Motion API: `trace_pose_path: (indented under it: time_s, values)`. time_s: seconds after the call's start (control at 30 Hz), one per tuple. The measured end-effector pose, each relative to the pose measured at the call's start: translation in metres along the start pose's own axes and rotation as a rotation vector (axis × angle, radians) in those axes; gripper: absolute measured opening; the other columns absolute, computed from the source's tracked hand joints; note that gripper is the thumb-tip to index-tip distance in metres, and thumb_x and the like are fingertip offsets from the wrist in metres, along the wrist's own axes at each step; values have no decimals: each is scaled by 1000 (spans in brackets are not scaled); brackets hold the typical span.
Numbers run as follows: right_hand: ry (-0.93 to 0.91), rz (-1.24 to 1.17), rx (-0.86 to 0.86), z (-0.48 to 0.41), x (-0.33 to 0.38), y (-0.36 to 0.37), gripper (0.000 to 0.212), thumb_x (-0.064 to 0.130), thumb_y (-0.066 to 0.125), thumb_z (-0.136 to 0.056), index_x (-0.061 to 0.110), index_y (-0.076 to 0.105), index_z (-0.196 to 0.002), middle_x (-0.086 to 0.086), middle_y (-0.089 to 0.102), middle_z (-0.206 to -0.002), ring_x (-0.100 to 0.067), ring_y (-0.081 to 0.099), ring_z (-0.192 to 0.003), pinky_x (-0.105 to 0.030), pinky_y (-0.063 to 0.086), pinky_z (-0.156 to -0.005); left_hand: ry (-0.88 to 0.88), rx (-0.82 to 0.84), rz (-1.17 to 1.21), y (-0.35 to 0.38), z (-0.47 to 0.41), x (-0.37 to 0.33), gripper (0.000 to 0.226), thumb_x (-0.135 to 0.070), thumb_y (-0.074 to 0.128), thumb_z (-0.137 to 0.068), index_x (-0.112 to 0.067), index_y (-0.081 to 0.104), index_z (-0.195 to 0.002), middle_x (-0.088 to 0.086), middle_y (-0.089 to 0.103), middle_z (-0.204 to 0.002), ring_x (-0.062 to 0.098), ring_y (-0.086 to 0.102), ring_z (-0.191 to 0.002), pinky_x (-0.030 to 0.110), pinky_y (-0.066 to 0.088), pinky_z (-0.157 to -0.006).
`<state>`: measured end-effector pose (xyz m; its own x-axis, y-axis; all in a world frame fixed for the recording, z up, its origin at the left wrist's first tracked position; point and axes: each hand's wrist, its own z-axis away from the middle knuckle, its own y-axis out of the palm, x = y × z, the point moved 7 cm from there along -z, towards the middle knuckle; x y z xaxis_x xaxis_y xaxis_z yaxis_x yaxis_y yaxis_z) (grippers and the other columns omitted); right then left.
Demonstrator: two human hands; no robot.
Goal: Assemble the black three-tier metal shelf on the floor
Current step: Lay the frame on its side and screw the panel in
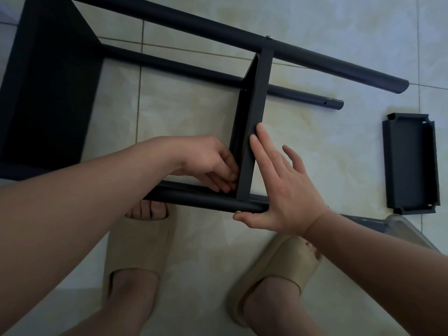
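Note:
The black metal shelf lies on its side on the tiled floor. Its long poles [198,27] run left to right, and one tier [48,88] is fixed at the left end. A second tier [257,103] stands across the poles in the middle. My left hand [208,161] has its fingers curled against that tier's inner face, close to the near pole [194,197]. My right hand [281,185] lies flat with straight fingers on the tier's outer rim, its thumb under the near pole. A third, loose tier tray [409,163] lies at the right.
My two feet in beige slippers [138,251] stand just below the near pole. A clear plastic object [407,234] shows at the right edge, beside my right forearm. Light floor tiles with grout lines surround the shelf.

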<state>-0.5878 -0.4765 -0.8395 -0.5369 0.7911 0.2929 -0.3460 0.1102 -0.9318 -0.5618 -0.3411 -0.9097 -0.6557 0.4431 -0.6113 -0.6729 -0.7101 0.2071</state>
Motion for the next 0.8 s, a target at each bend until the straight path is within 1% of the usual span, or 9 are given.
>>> trace_pose_path:
  time_s: [0.17,0.27,0.4,0.5,0.63,0.73,0.8]
  values:
    - [4,9,0,0,0,-1,126,84,52,-74,6,7,-162,-8,-6,-170,-21,19,-156,-56,23,-121,-29,66,-7,13,-3,3,14,6,65,-89,-6,72,-89,14,77,-85,22,76,-78,27,61,-72]
    - [5,9,-2,0,0,-1,126,83,53,-74,6,8,-162,-9,-5,-170,-21,19,-156,-56,23,-121,-60,90,15,13,-4,4,14,6,66,-88,-6,72,-87,16,77,-87,23,76,-80,30,62,-78]
    - [5,7,-1,-1,0,-1,126,83,54,-74,5,8,-162,-10,-4,-170,-21,18,-156,-55,23,-121,-119,154,37,11,-2,5,12,1,66,-89,-6,75,-93,14,77,-94,21,76,-83,29,61,-77]
    - [4,8,6,-2,0,-1,126,83,53,-74,6,6,-162,-10,-5,-170,-21,17,-156,-55,22,-121,-139,150,-35,10,-3,5,10,-6,68,-89,-10,76,-94,9,78,-95,16,75,-85,31,58,-82]
    - [4,7,14,-1,1,-1,126,84,52,-75,6,6,-162,-10,-6,-170,-21,16,-156,-55,22,-121,-165,135,-126,11,-6,3,7,-15,70,-88,-16,76,-92,0,78,-91,12,73,-87,31,55,-83]
    - [7,8,3,-1,1,-2,126,83,54,-74,5,8,-162,-11,-3,-170,-21,17,-156,-55,23,-121,-179,147,-188,10,-6,0,8,-16,74,-87,-20,75,-94,-3,78,-92,11,72,-94,35,55,-91]
    - [6,16,-3,-1,0,-2,126,83,55,-73,5,9,-162,-11,-2,-170,-21,16,-156,-56,22,-121,-186,154,-216,10,-6,-4,9,-15,75,-85,-21,74,-92,-3,78,-93,11,72,-96,40,53,-97]
